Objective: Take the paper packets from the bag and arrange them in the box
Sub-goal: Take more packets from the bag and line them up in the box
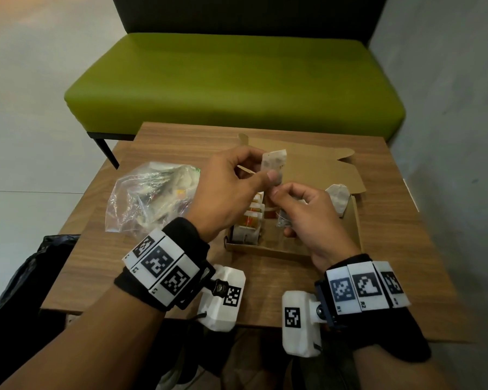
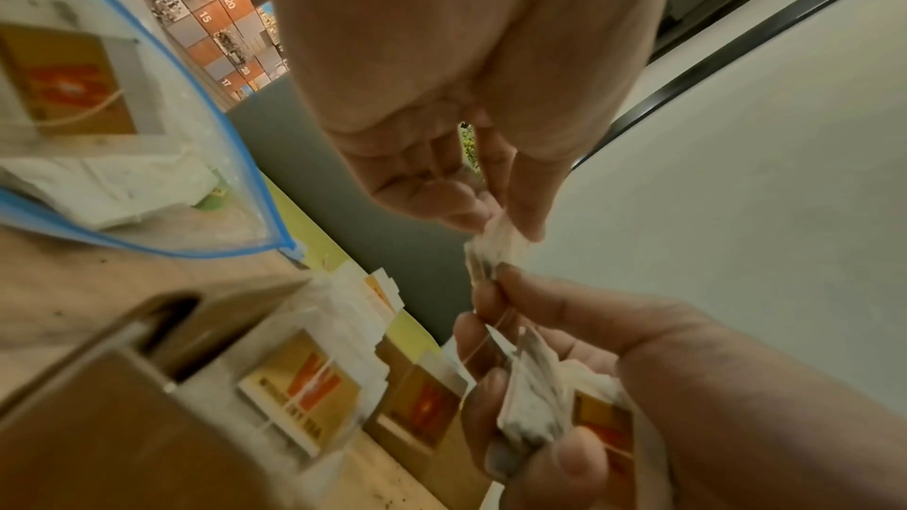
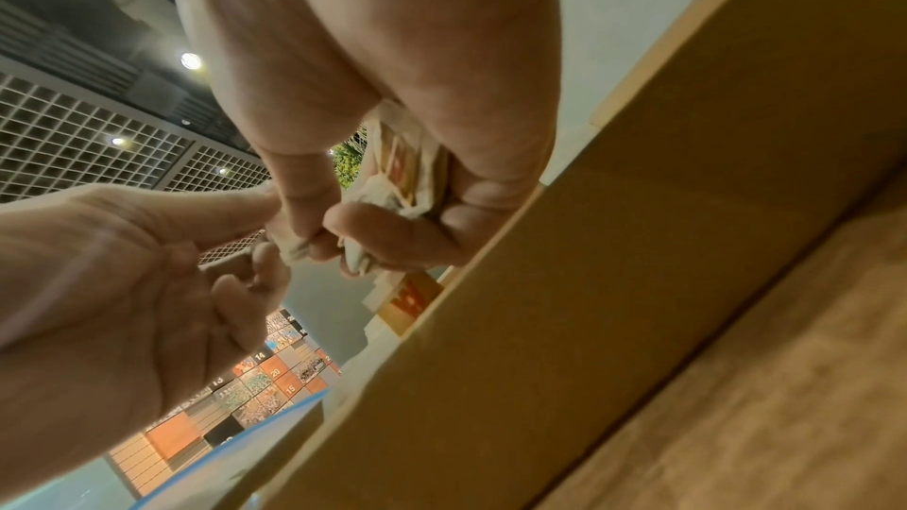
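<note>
Both hands are raised just above the open cardboard box on the wooden table. The left hand pinches 1 white paper packet between thumb and fingertips; the packet stands almost upright, its long axis vertical, over the middle of the box. The right hand, just below and to the right, has its fingers curled around a small bundle of packets, and its thumb and first finger touch the lower end of the upright packet.

The move to come depends on this relation: the free space of the box lies directly under the 2 hands, on the near right side, beside the row of packets already standing along the left wall. I judge that the left hand is nearer to this row, so it only needs to go straight down.

The clear plastic bag lies on the table to the left of the box, and more packets are visible inside it, so the task is not finished.

The head view shows the layout of the box but hides the bundle. The left wrist view shows the bundle clearly: crumpled white packets, a thin string, and a card with orange print. The right wrist view shows mostly the outer wall of the box and the pinch from below.
</note>
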`<state>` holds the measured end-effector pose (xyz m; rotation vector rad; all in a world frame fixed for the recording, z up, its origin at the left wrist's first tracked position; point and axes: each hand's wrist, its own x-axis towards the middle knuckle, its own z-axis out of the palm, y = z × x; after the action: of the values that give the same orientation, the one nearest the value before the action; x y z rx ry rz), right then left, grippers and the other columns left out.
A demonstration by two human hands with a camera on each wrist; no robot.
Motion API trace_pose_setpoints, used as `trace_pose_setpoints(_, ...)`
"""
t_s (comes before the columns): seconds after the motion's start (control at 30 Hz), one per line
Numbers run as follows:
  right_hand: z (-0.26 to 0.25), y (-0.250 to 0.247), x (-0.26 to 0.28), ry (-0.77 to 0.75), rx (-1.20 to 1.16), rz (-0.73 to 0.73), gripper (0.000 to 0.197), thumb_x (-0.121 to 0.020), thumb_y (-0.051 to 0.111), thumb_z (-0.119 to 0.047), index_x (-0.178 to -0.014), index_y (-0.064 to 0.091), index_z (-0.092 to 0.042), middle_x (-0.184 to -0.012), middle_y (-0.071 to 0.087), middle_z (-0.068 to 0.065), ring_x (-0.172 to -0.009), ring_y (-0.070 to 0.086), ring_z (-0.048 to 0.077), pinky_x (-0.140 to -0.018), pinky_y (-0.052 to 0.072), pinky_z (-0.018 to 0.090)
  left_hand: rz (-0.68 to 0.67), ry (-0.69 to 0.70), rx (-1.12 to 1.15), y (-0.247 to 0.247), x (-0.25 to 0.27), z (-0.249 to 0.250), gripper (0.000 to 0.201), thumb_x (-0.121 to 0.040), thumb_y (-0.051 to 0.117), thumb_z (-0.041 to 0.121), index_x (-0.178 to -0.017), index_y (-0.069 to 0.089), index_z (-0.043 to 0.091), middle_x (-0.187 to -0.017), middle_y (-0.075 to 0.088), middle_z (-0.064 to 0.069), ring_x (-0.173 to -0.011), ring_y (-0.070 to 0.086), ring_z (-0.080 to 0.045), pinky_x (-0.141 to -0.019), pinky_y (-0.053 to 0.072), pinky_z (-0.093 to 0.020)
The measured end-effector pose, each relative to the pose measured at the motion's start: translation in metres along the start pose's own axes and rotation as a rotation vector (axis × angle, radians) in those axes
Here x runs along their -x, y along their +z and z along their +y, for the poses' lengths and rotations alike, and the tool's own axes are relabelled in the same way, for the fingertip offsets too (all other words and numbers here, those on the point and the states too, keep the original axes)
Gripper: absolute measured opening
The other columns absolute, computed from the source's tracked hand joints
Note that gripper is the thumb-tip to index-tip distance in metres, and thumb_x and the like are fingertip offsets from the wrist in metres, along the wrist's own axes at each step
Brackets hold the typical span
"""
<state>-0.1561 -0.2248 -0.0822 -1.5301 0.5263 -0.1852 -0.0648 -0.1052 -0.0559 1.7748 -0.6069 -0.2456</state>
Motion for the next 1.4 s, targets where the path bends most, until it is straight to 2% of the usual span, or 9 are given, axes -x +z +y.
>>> trace_pose_setpoints(0.17, 0.000, 0.001, 0.000, -0.015, 0.032, -0.007, 0.012, -0.092, 0.070, -0.028, -0.082, 0.072, -0.023, -0.094, 0.073, -0.008, -0.079, 0.060, 0.010, -0.052, 0.045, 0.021, 0.074, 0.015, -0.090, 0.000, -0.002, -0.006, 0.014, -0.082, 0.078, 0.022, -0.096, 0.074, 0.022, -0.083, 0.073, 0.000, -0.076, 0.068, -0.024, -0.073, 0.057, -0.048)
trace_pose_setpoints(0.4, -0.006, 0.000, 0.001, 0.008, 0.041, -0.038, 0.008, -0.092, 0.071, -0.027, -0.085, 0.074, -0.023, -0.091, 0.073, -0.008, -0.081, 0.061, 0.008, -0.057, 0.045, 0.022, 0.140, 0.196, -0.360, -0.004, -0.002, -0.012, 0.013, -0.085, 0.074, 0.020, -0.095, 0.076, 0.028, -0.083, 0.062, 0.014, -0.074, 0.059, -0.001, -0.066, 0.043, -0.013)
trace_pose_setpoints(0.53, -0.007, -0.002, 0.000, 0.007, 0.019, -0.060, 0.014, -0.094, 0.067, -0.032, -0.087, 0.075, -0.024, -0.086, 0.072, -0.012, -0.079, 0.058, 0.007, -0.061, 0.042, 0.025, 0.014, 0.232, -0.410, -0.003, -0.001, -0.013, 0.017, -0.094, 0.060, 0.029, -0.093, 0.073, 0.018, -0.092, 0.061, 0.003, -0.088, 0.058, -0.011, -0.073, 0.050, -0.035)
trace_pose_setpoints(0.67, -0.010, -0.003, -0.002, 0.028, -0.087, -0.070, 0.022, -0.098, 0.061, -0.032, -0.080, 0.073, -0.026, -0.083, 0.071, -0.013, -0.075, 0.057, 0.004, -0.055, 0.040, 0.021, -0.117, 0.200, -0.370, -0.005, -0.001, -0.014, 0.033, -0.097, 0.045, 0.034, -0.093, 0.065, 0.009, -0.087, 0.067, -0.005, -0.082, 0.063, -0.020, -0.073, 0.050, -0.048)
trace_pose_setpoints(0.83, -0.014, -0.005, -0.002, 0.086, -0.193, -0.054, 0.025, -0.099, 0.060, -0.033, -0.079, 0.067, -0.019, -0.074, 0.065, -0.007, -0.060, 0.051, 0.004, -0.048, 0.037, 0.017, -0.149, 0.158, -0.295, -0.006, 0.001, -0.015, 0.020, -0.103, 0.051, 0.021, -0.104, 0.067, 0.009, -0.092, 0.069, -0.003, -0.065, 0.071, -0.008, -0.050, 0.057, -0.043)
trace_pose_setpoints(0.97, -0.017, -0.007, 0.000, 0.108, -0.284, -0.067, 0.020, -0.097, 0.062, -0.030, -0.081, 0.069, -0.018, -0.080, 0.070, -0.008, -0.062, 0.055, 0.002, -0.048, 0.037, 0.015, -0.076, 0.263, -0.392, -0.008, -0.001, -0.019, 0.018, -0.100, 0.055, 0.014, -0.105, 0.072, 0.018, -0.091, 0.067, -0.001, -0.064, 0.068, -0.005, -0.056, 0.057, -0.033)
trace_pose_setpoints(1.13, -0.019, -0.006, 0.000, 0.142, -0.398, -0.062, 0.016, -0.094, 0.064, -0.026, -0.087, 0.074, -0.016, -0.079, 0.071, -0.009, -0.065, 0.056, 0.003, -0.047, 0.037, 0.014, -0.119, 0.267, -0.403, -0.007, 0.000, -0.016, 0.019, -0.100, 0.054, 0.017, -0.105, 0.072, 0.017, -0.090, 0.069, -0.001, -0.071, 0.067, -0.010, -0.064, 0.056, -0.033)
trace_pose_setpoints(1.33, -0.020, -0.005, -0.001, 0.155, -0.433, 0.007, 0.019, -0.096, 0.064, -0.026, -0.083, 0.074, -0.016, -0.072, 0.069, -0.003, -0.056, 0.054, 0.005, -0.048, 0.032, 0.017, -0.273, 0.065, -0.295, -0.003, 0.005, -0.007, 0.024, -0.100, 0.047, 0.011, -0.087, 0.065, 0.018, -0.073, 0.068, 0.004, -0.069, 0.064, -0.010, -0.068, 0.056, -0.045)
trace_pose_setpoints(1.4, -0.019, -0.004, -0.002, 0.137, -0.390, 0.041, 0.019, -0.096, 0.064, -0.028, -0.085, 0.074, -0.015, -0.066, 0.068, -0.005, -0.054, 0.052, 0.003, -0.048, 0.032, 0.017, -0.284, 0.035, -0.231, -0.004, 0.006, -0.006, 0.025, -0.098, 0.047, 0.020, -0.079, 0.063, 0.021, -0.066, 0.062, 0.011, -0.062, 0.058, -0.011, -0.067, 0.055, -0.050)
